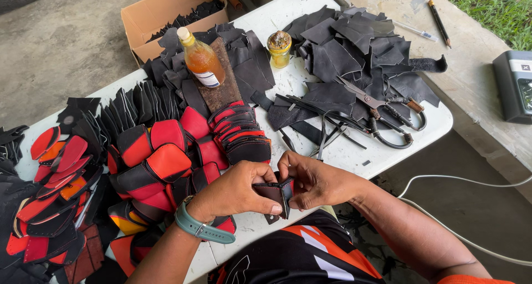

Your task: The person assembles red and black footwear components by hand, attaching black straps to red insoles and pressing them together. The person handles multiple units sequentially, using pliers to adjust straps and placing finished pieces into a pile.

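My left hand (pixel 235 191) and my right hand (pixel 313 180) both pinch one small black leather piece (pixel 275 194) with a reddish inner side, held just above the near edge of the white table (pixel 354 154). A teal watch sits on my left wrist. To the left of my hands lies a heap of red and black leather pieces (pixel 166 162). Black leather scraps (pixel 354 45) are piled across the far right of the table, with large scissors (pixel 382 109) lying on them.
A bottle of amber liquid (pixel 200 59) lies on a brown block, next to a small open jar (pixel 279 47). A cardboard box (pixel 166 12) with black pieces stands behind. A pencil (pixel 439 22) and a grey device (pixel 515 84) rest on the concrete ledge; a white cable (pixel 460 178) runs below.
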